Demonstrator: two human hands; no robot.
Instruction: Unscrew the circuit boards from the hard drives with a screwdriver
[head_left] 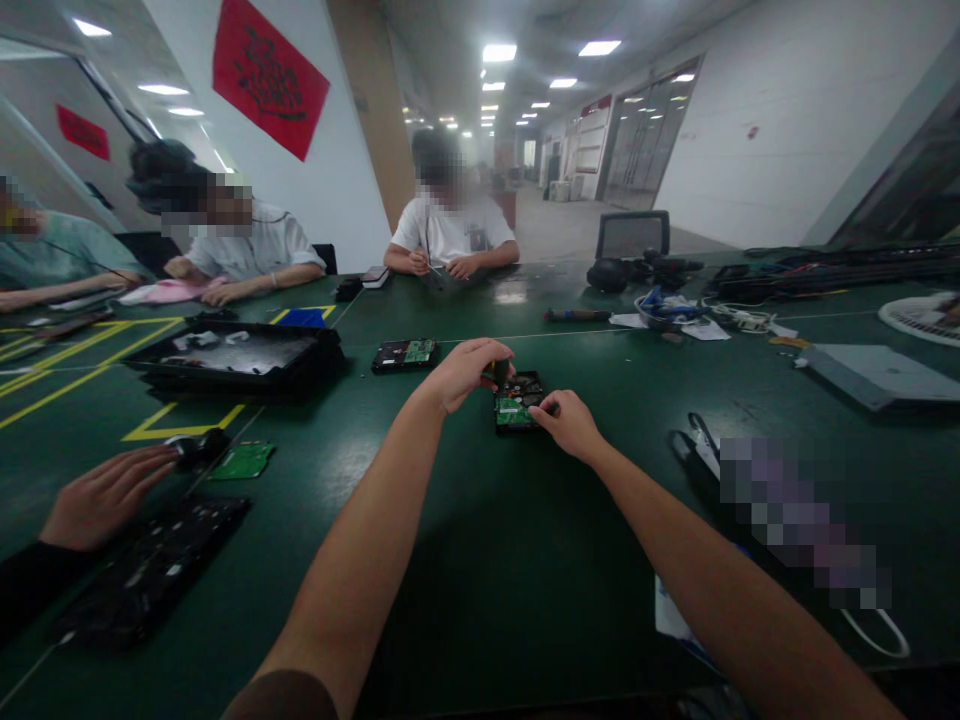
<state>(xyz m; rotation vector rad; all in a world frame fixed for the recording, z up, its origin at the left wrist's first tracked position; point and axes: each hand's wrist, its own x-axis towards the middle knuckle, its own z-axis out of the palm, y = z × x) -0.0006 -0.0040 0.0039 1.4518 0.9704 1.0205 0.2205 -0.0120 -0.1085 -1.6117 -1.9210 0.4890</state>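
A hard drive [517, 410] lies on the green table in front of me, its green circuit board facing up at the near end. My left hand [474, 372] is closed around a screwdriver [501, 372], upright over the drive's far left part; its tip is hidden. Thumb and fingers of my right hand [571, 424] pinch the drive's right side. Just beyond my left wrist rests a second hard drive [405, 355], untouched.
A black tray [240, 355] stands at left. Nearer are a co-worker's hand [112, 495], a loose circuit board [244, 461] and a black panel [157, 565]. At right lie a lanyard [697, 440], a grey box [877, 375] and cables [671, 305]. Several people sit opposite.
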